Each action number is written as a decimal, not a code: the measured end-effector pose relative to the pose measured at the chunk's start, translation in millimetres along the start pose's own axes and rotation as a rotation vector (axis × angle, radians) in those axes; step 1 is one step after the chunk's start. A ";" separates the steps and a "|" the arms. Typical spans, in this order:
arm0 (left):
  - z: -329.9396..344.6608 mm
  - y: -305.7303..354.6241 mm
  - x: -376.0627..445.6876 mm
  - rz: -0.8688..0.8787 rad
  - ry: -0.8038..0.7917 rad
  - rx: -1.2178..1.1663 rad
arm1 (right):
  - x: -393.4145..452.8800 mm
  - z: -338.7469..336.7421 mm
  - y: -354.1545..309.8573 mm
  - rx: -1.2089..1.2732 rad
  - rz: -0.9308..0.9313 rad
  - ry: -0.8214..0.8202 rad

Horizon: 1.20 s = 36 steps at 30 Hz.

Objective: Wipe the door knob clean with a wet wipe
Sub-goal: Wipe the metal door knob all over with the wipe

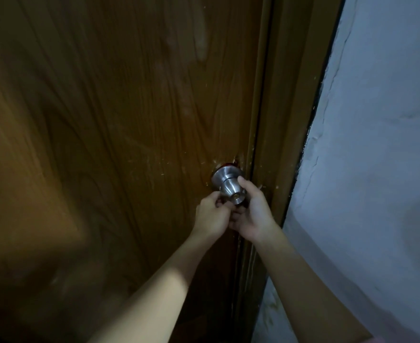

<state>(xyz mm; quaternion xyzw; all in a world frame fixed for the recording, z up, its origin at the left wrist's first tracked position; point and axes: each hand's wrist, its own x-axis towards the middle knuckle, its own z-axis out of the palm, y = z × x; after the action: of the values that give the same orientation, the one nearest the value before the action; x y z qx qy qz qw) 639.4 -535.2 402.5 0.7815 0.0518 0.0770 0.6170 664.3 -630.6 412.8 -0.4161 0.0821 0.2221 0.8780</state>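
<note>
Steel door knob (228,185) axis toward camera

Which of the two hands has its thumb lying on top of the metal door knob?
The right hand: its thumb rests on the door knob. The left hand stays lower, beneath the knob's face.

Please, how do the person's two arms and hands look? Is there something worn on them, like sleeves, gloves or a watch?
Both arms are bare from the hands up to the bottom edge of the picture: no sleeves show. The left hand and the right hand wear no gloves, and no watch or bracelet is on either wrist. The dim light hides whether any ring is worn.
</note>
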 end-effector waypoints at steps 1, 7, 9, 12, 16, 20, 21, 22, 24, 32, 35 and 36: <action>1.1 2.4 -0.5 -0.021 -0.015 -0.036 | 0.0 -2.0 -0.4 0.024 0.014 -0.012; -8.7 10.0 5.5 0.158 0.265 0.463 | -4.7 -3.9 -2.9 0.149 0.060 -0.039; -15.7 11.8 7.3 0.264 0.314 0.539 | -7.6 -1.8 -6.9 0.215 0.054 0.000; -22.5 15.5 10.5 0.392 0.261 0.626 | -9.3 2.7 -9.0 0.241 -0.045 0.106; -20.1 17.4 13.3 0.502 0.229 0.692 | -11.2 12.4 -5.0 0.224 -0.211 0.177; -16.4 16.7 14.2 0.501 0.225 0.712 | -8.2 16.0 -1.3 0.050 -0.350 0.194; -16.2 16.8 14.1 0.502 0.226 0.718 | -7.8 16.2 0.7 -0.014 -0.386 0.184; -16.3 17.1 13.8 0.506 0.225 0.720 | -6.5 15.6 3.5 -0.092 -0.433 0.183; -16.9 17.7 14.1 0.522 0.218 0.720 | -3.5 14.0 8.7 -0.252 -0.552 0.191; -18.2 18.7 15.2 0.535 0.188 0.686 | 6.0 16.5 -6.3 -0.854 -0.963 0.152; -19.2 18.5 14.7 0.515 0.176 0.660 | -0.4 19.8 -18.5 -0.802 -1.123 0.271; -19.7 18.5 14.4 0.505 0.166 0.659 | -3.6 19.2 -22.1 -0.778 -1.189 0.326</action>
<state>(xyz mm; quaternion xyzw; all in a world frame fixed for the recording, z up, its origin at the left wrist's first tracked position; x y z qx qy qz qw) 649.7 -518.2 425.8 0.9162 -0.0699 0.2678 0.2897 670.5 -629.4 441.7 -0.7000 -0.1128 -0.3443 0.6154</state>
